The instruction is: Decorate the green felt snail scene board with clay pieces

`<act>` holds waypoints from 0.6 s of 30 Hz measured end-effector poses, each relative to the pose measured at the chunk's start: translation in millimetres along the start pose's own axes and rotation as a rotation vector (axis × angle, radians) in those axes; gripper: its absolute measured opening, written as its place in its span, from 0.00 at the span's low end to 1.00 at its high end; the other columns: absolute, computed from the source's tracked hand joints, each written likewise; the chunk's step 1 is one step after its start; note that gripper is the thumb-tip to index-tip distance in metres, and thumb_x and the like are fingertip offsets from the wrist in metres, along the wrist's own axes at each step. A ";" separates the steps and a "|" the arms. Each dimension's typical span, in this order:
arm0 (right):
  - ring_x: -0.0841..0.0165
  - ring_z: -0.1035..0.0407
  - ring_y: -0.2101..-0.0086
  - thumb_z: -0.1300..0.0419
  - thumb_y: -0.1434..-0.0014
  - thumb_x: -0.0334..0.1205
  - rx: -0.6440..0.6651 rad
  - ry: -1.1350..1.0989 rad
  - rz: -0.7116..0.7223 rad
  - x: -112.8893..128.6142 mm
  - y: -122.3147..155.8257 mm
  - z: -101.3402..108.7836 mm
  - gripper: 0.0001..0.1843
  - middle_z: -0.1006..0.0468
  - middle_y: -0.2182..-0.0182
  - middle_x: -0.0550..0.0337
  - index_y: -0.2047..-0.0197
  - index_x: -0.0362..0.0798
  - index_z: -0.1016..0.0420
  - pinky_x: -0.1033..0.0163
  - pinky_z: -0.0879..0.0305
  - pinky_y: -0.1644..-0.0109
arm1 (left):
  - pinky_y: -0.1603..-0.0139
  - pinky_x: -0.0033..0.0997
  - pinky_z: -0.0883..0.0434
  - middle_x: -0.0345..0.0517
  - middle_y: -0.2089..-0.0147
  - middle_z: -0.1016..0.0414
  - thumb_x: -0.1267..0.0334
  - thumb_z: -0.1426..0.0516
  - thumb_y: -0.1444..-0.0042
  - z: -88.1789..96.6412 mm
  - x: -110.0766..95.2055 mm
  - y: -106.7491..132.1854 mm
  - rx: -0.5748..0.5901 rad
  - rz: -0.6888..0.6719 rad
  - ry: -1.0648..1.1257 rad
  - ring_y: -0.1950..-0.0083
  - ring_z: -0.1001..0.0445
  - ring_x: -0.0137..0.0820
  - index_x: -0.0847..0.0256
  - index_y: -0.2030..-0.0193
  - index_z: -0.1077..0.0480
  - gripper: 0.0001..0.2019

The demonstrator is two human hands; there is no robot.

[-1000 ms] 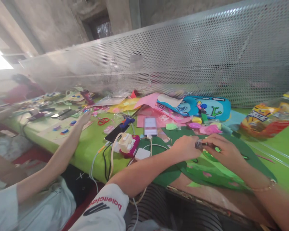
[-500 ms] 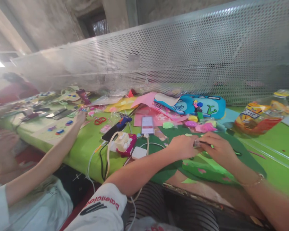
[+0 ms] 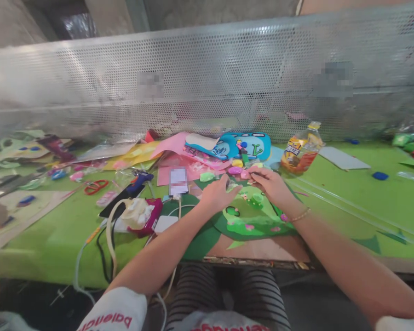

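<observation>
My left hand (image 3: 216, 194) is over the left edge of a green cut-out craft piece (image 3: 251, 226) with pink spots. A small shiny, clear-looking thing (image 3: 232, 185) shows between its thumb and fingers; its kind is unclear. My right hand (image 3: 274, 187), with a thin bracelet at the wrist, reaches over the piece's far side. Its fingertips are pinched together beside a pink lump (image 3: 244, 174), and what they hold is too small to make out. Near the fingers lie a purple-pink lump (image 3: 234, 170), a yellow one (image 3: 237, 162) and a light green one (image 3: 207, 176).
Behind the hands lies a blue decorated cut-out (image 3: 258, 147), with an orange drink bottle (image 3: 301, 149) to its right. On the left are a phone (image 3: 178, 181), a power strip (image 3: 143, 216) with cables, a blue glue gun (image 3: 138, 180) and red scissors (image 3: 95, 187). A perforated metal screen (image 3: 207, 69) stands behind.
The view has swung right. My hands, close together on a small shiny thing before, have parted; the right one now reaches toward the pink lump. The neighbour's arm has mostly left the view.
</observation>
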State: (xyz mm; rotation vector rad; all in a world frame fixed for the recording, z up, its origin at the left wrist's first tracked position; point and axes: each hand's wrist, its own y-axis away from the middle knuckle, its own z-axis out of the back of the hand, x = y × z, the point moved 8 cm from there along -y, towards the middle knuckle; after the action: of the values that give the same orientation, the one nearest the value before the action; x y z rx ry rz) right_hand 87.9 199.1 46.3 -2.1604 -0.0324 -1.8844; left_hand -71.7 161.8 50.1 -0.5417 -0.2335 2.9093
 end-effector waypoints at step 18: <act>0.67 0.24 0.64 0.34 0.53 0.42 -0.023 0.016 0.091 8.7 7.8 -7.2 0.14 0.19 0.64 0.57 0.62 0.47 0.22 0.55 0.28 0.51 | 0.42 0.37 0.35 0.57 0.39 0.36 0.56 0.61 0.39 -11.5 -25.0 -6.9 0.168 0.127 1.120 0.40 0.34 0.35 0.65 0.41 0.43 0.23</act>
State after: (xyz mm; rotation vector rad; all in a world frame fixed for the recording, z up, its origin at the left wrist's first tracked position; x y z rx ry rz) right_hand 83.8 188.6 54.2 -2.1235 0.0901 -1.8600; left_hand -43.5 165.0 49.3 -2.0110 0.2065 2.2185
